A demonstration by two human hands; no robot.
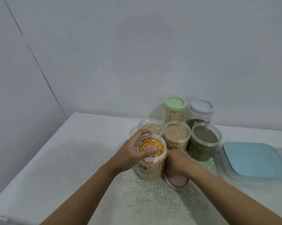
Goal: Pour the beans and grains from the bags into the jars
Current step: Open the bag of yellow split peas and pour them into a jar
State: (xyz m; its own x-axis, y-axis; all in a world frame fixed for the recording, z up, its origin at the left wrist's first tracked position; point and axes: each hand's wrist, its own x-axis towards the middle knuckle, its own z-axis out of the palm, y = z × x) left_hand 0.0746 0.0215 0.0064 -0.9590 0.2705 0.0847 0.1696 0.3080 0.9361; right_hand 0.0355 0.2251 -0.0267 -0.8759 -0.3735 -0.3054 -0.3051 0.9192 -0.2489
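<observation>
Between the thumb and curled fingers of the left hand (133,151) sits the rim of the open corn jar (150,169), which stands on the speckled tabletop (153,200). Just right of it, the right hand (177,161) curls over a pink lid (176,181) and holds it tilted beside the jar. Beyond the fingers stand the open pale bean jar (150,127), tan bean jar (177,135) and green grain jar (203,143). Behind those are a green-lidded jar (175,104) and a blue-lidded jar (201,107).
</observation>
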